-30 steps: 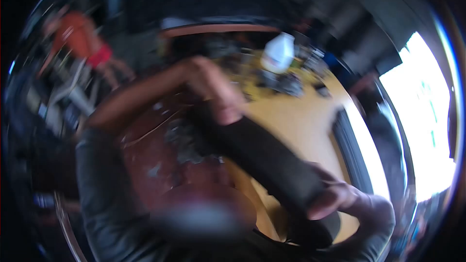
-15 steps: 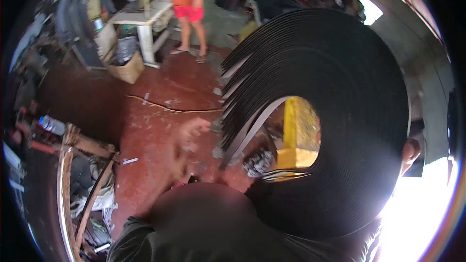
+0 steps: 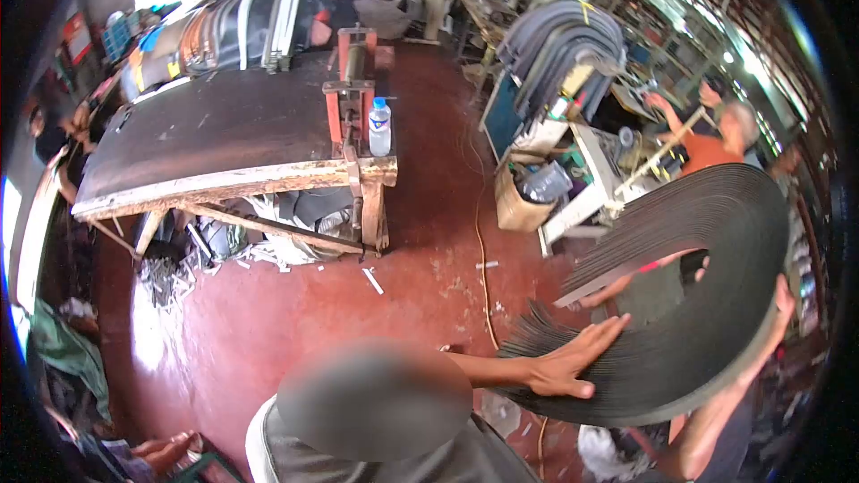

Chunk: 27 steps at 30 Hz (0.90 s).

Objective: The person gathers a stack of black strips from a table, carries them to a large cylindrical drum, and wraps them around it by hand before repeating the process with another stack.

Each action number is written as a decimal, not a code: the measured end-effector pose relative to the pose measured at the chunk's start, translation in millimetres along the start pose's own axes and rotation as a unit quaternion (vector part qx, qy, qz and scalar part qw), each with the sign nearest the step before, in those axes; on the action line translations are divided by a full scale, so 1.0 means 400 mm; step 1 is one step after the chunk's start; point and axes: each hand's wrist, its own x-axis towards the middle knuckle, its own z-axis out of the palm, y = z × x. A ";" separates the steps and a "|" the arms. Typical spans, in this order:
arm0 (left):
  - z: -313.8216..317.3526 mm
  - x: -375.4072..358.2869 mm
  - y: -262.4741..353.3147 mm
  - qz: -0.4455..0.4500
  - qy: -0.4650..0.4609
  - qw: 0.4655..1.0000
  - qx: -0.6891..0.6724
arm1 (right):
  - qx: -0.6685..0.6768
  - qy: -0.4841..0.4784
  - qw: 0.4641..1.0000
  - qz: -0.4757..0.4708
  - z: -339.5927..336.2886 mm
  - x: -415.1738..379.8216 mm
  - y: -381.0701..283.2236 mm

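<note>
A thick bundle of thin black strips [image 3: 725, 349], curved into an open ring, is held up at the right of the head view. My left hand [image 3: 577, 360] lies flat across the lower part of the bundle, its fingers stretched out near the loose strip ends. On the outer right edge, my right hand [image 3: 780, 309] grips the bundle, with the forearm below it. Part of that hand is hidden behind the strips. The strip ends fan apart at the left side of the ring.
A dark-topped workbench [image 3: 215, 125] carries a roller press [image 3: 351, 98] and a water bottle [image 3: 380, 128]. Grey curved strips [image 3: 564, 45] stand above a cardboard box [image 3: 521, 201]. A person in orange [image 3: 711, 152] is behind the bundle. A cord [image 3: 484, 286] crosses the floor.
The view has swung left, bringing in the workbench. The bundle now appears smaller, lower and more tilted. My left hand, blurred and apart from the bundle before, now rests on it.
</note>
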 end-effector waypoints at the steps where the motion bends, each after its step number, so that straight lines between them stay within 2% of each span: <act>1: -0.027 0.021 -0.039 0.013 0.037 0.999 0.003 | 0.032 0.002 0.998 0.057 0.021 0.080 0.028; 2: -0.066 0.043 -0.052 0.013 0.056 0.998 0.012 | 0.064 0.007 0.991 0.114 0.044 0.161 0.056; 4: -0.137 0.078 -0.081 0.010 0.083 0.996 0.033 | 0.094 -0.011 0.986 0.141 0.110 0.275 0.126; 5: -0.174 0.101 -0.099 0.001 0.092 0.995 0.037 | 0.117 -0.068 0.978 0.162 0.157 0.316 0.153; 7: -0.244 0.133 -0.159 -0.005 0.129 0.989 0.075 | 0.163 -0.107 0.959 0.204 0.205 0.432 0.246; 8: -0.278 0.144 -0.192 -0.015 0.148 0.986 0.076 | 0.169 -0.097 0.956 0.220 0.248 0.477 0.286; 9: -0.324 0.160 -0.202 -0.028 0.161 0.984 0.072 | 0.140 -0.095 0.967 0.191 0.296 0.508 0.318; 11: -0.413 0.183 -0.254 -0.043 0.193 0.979 0.050 | 0.139 -0.155 0.947 0.243 0.368 0.614 0.415; 12: -0.465 0.190 -0.285 -0.045 0.207 0.976 0.050 | 0.125 -0.218 0.932 0.260 0.393 0.680 0.482; 14: -0.561 0.211 -0.335 -0.044 0.237 0.970 0.015 | 0.103 -0.239 0.915 0.307 0.473 0.796 0.589; 15: -0.618 0.218 -0.363 -0.036 0.240 0.970 0.006 | 0.104 -0.263 0.912 0.298 0.518 0.850 0.640; 18: -0.771 0.244 -0.441 -0.080 0.265 0.960 -0.047 | 0.108 -0.218 0.930 0.275 0.659 0.950 0.704; 22: -1.040 0.304 -0.504 -0.151 0.231 0.951 -0.137 | 0.132 -0.276 0.911 0.275 0.831 1.179 0.758; 24: -1.186 0.349 -0.543 -0.147 0.224 0.958 -0.107 | 0.106 -0.238 0.942 0.210 0.909 1.280 0.775; 25: -1.257 0.380 -0.552 -0.135 0.226 0.960 -0.094 | 0.135 -0.226 0.949 0.172 0.952 1.329 0.781; 26: -1.335 0.421 -0.557 -0.119 0.230 0.963 -0.075 | 0.170 -0.328 0.917 0.152 0.978 1.415 0.795; 27: -1.411 0.458 -0.567 -0.107 0.234 0.964 -0.061 | 0.198 -0.287 0.929 0.124 1.029 1.425 0.769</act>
